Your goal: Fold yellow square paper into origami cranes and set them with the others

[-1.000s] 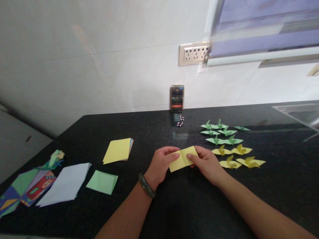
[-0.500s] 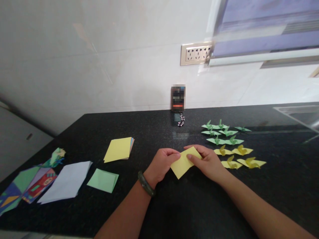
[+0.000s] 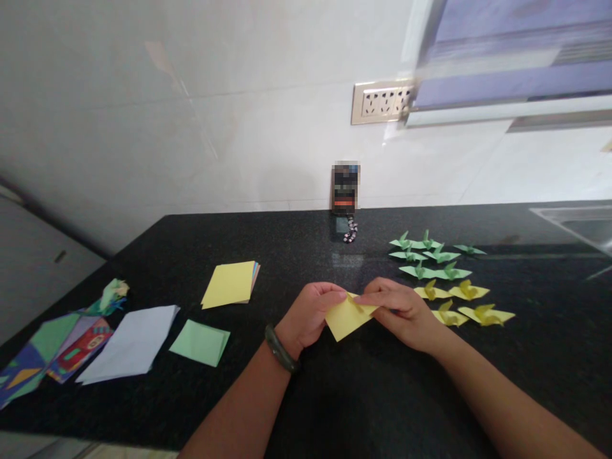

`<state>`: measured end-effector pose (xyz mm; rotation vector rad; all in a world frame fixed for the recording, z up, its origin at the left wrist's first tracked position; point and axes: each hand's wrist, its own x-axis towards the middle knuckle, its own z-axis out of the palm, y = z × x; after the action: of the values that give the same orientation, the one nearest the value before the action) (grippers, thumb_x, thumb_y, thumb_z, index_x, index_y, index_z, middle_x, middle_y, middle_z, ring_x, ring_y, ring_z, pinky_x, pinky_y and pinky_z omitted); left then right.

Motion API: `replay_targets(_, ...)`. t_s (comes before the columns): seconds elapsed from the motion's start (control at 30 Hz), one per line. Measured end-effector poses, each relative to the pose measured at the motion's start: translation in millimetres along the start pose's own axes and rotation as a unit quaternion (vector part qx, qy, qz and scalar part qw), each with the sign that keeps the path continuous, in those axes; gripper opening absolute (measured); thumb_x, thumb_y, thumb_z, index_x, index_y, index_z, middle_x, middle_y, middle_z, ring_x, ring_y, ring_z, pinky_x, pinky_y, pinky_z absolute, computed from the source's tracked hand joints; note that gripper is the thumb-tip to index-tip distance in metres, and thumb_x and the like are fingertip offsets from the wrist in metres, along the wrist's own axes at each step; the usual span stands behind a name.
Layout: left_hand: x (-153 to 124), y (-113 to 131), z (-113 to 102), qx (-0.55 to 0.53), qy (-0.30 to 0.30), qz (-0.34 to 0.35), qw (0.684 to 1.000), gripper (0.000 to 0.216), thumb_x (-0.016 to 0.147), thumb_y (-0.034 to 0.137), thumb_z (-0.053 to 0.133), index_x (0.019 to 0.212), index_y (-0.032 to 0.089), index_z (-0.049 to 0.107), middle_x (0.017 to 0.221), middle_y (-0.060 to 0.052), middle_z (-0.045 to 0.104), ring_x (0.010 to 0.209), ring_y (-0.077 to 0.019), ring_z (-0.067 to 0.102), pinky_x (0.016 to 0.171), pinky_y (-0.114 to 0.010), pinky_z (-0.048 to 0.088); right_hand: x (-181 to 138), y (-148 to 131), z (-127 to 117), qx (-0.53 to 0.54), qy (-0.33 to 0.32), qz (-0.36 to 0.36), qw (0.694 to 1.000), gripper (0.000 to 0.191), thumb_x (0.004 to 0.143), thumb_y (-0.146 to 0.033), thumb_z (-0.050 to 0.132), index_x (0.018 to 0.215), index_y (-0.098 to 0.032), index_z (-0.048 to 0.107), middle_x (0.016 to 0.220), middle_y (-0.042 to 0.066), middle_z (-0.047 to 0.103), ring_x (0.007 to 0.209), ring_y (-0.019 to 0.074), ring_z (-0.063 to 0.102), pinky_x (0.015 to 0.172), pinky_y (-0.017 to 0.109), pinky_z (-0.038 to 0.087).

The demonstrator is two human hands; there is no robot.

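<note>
So the yellow paper (image 3: 342, 323) is up in front of the person, between the two hands, above the dark countertop (image 3: 335, 408). The left hand (image 3: 310, 315) has it pinched at the upper left, thumb on the front and fingers behind, pretty much the same hold as half a second ago. The right hand (image 3: 404, 312) is what's changed: earlier its thumb lay flat on the front of the paper, and now its fingers reach over the top right part instead. It's got that side gripped too, though I can't tell exactly where the thumb presses.

Shape's different as well. A second ago it was a flat little rectangle with a crease down the middle; now a corner points down toward the person and the right side looks narrower and folded in.

Nothing else on the counter seems to be touched. Yellow cranes (image 3: 485, 314) sit just beside the right hand, green cranes (image 3: 440, 256) behind those. Over on the left it's the yellow-topped stack (image 3: 227, 284), the folded green paper (image 3: 197, 342) and the white sheets (image 3: 130, 344), same layout as before.
</note>
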<state>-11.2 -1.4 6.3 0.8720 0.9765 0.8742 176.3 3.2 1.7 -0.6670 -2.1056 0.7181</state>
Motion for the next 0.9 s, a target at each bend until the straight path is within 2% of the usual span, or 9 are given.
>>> replay_targets(0.2, -1.2, 2.7, 1.0, -0.028, 0.009, 0.000, 1.000, 0.012, 0.062, 0.022, 0.065, 0.066, 0.011, 0.062, 0.056, 0.000, 0.058, 0.050, -0.0084, 0.050, 0.049, -0.021, 0.035, -1.0, -2.6, -2.0, -0.014, -0.046, -0.007, 0.999, 0.036, 0.084, -0.010, 0.048, 0.111, -0.029, 0.062, 0.084, 0.002, 0.053, 0.071, 0.0099, 0.054, 0.062, 0.022, 0.043)
replay_targets(0.67, -1.0, 2.2, 1.4, -0.039, -0.007, 0.002, 0.999, 0.008, 0.064, 0.021, 0.063, 0.063, 0.013, 0.063, 0.054, 0.000, 0.058, 0.048, -0.0085, 0.050, 0.047, -0.021, 0.035, -2.1, -2.3, -3.7, 0.017, -0.059, 0.013, 0.998, 0.037, 0.082, -0.007, 0.048, 0.109, -0.027, 0.063, 0.088, 0.004, 0.057, 0.075, 0.0108, 0.057, 0.065, 0.022, 0.043)
replay_targets(0.8, -1.0, 0.7, 2.2, -0.021, -0.003, 0.005, 1.000, 0.018, 0.064, 0.029, 0.066, 0.058, 0.014, 0.060, 0.051, 0.001, 0.054, 0.045, -0.0076, 0.045, 0.045, -0.021, 0.032, -2.3, -2.5, -2.9, 0.002, -0.074, 0.016, 0.997, 0.037, 0.081, -0.007, 0.048, 0.109, -0.025, 0.063, 0.087, 0.004, 0.057, 0.075, 0.0109, 0.056, 0.065, 0.022, 0.043)
replay_targets(0.9, 1.4, -3.9, 1.2, 0.024, 0.027, 0.004, 0.999, 0.024, 0.061, 0.033, 0.071, 0.063, 0.012, 0.060, 0.053, 0.001, 0.055, 0.045, -0.0069, 0.045, 0.045, -0.021, 0.031, -2.2, -3.9, -2.7, -0.008, -0.088, 0.019, 0.996, 0.037, 0.080, -0.008, 0.047, 0.109, -0.025, 0.063, 0.087, 0.004, 0.056, 0.075, 0.0113, 0.056, 0.066, 0.023, 0.043)
